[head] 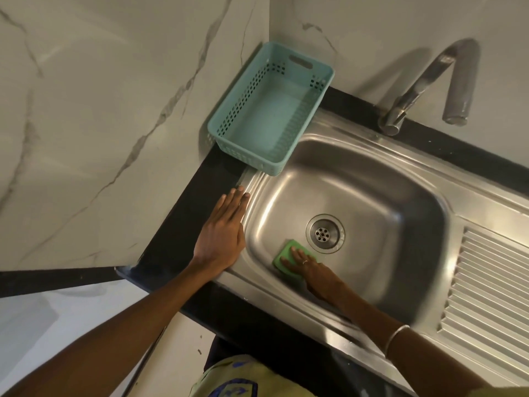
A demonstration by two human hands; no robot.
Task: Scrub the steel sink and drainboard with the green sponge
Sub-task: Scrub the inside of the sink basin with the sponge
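Note:
The steel sink (372,179) fills the centre, its round drain (325,233) in the basin floor. A ribbed drainboard (492,293) lies to the right. My right hand (312,272) presses flat on the green sponge (286,253) inside the basin, low on the front-left wall just left of the drain. My left hand (223,233) rests flat, fingers together, on the sink's left rim and the black counter, holding nothing.
A teal plastic basket (297,156), empty, stands at the back-left corner, overhanging the basin edge. A steel tap (429,81) arches over the back of the sink. Marble walls close off the left and back. The black counter (183,224) edges the sink.

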